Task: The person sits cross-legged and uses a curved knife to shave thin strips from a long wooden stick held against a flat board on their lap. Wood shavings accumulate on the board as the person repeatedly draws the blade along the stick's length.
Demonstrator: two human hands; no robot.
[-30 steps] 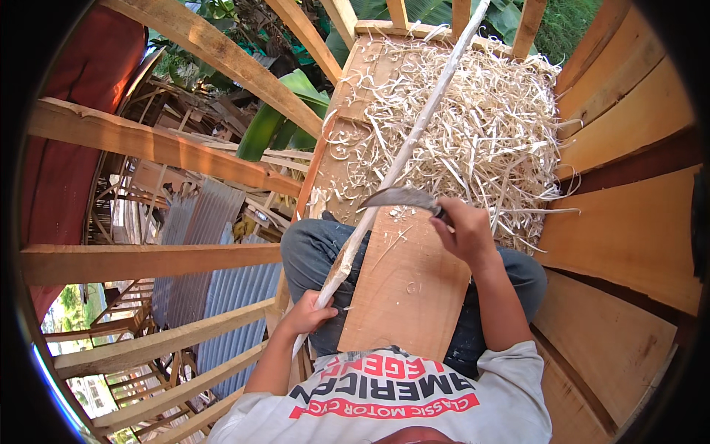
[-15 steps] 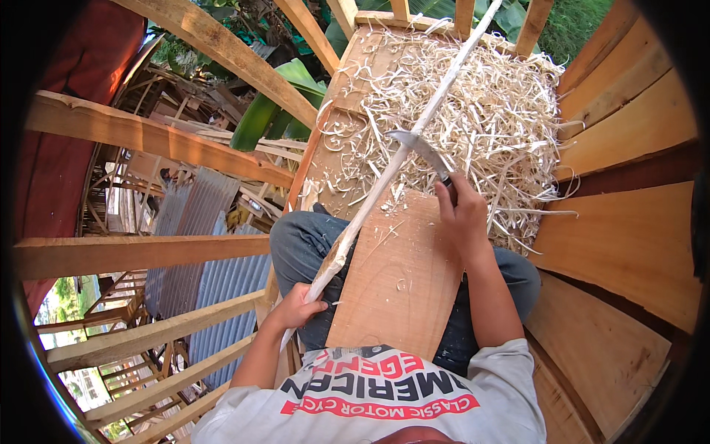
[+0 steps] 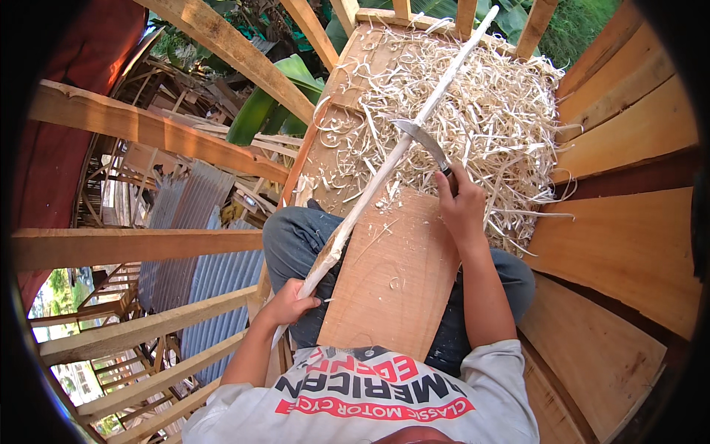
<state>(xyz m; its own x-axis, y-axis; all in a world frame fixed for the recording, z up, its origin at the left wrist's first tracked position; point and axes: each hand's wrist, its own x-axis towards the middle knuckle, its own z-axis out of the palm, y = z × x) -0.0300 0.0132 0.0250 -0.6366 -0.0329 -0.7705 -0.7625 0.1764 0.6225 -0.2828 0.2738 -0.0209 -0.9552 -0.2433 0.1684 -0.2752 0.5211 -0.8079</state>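
Observation:
A long, pale, peeled wooden stick [image 3: 381,177] slants from beside my left hip up to the far edge. Near its lower end my left hand [image 3: 291,302] is closed round it. My right hand [image 3: 464,205] grips the dark handle of a curved-blade knife [image 3: 424,138]. The blade lies across the stick, above its middle, its tip reaching past the stick's left side. Under the stick a flat wooden board [image 3: 396,277] rests on my lap between my bent knees. A brownish unpeeled patch shows on the stick above my left hand.
A heap of curly wood shavings [image 3: 481,126] covers much of the platform [image 3: 333,159] ahead. Wooden railing slats [image 3: 148,248] stand on the left, and overlapping planks [image 3: 621,259] form a wall on the right. Corrugated metal sheets [image 3: 214,274] lie below, beyond the slats.
The stick has slid back toward me, so its far tip now shows. My left hand has shifted slightly down and left; the knife stays across the stick, now a little nearer its tip.

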